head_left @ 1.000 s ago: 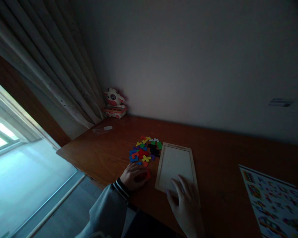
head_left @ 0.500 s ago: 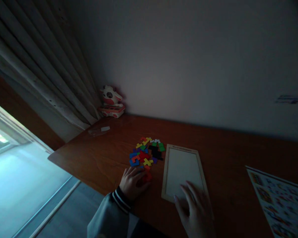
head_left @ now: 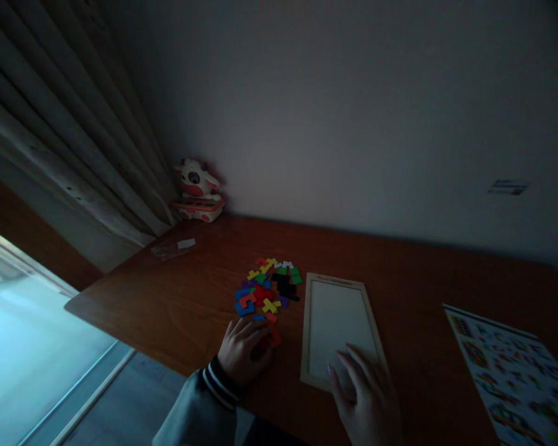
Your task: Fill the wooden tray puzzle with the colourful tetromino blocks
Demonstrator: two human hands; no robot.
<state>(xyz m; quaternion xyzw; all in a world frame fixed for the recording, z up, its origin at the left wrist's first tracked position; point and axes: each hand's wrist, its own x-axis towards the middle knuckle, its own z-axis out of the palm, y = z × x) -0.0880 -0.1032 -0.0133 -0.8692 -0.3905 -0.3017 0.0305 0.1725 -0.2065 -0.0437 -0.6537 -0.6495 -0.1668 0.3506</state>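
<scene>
My left hand [head_left: 242,350] rests on the table at the near edge of a pile of colourful flat puzzle pieces. Its fingers lie stretched forward, thumb apart, beside a red-orange piece [head_left: 275,337]; part of that piece is hidden by the hand. Beyond it are a yellow piece [head_left: 270,306], blue pieces [head_left: 244,308], black pieces [head_left: 286,286] and green pieces [head_left: 296,276]. Over the lower right of a shallow wooden frame tray [head_left: 339,316], my right hand [head_left: 365,390] hovers or rests with fingers spread, holding nothing visible. The tray's pale inside shows no pieces.
A printed sheet with colourful pictures [head_left: 511,371] lies at the right of the brown table [head_left: 195,316]. At the far left corner stand a cow-shaped toy [head_left: 196,189] and a clear plastic bag [head_left: 172,249]. A curtain [head_left: 74,136] hangs at left; a wall rises behind.
The view has shifted slightly to the right, so the things sit further left in it. Both hands keep nearly the same places, the left by the pieces, the right over the tray.
</scene>
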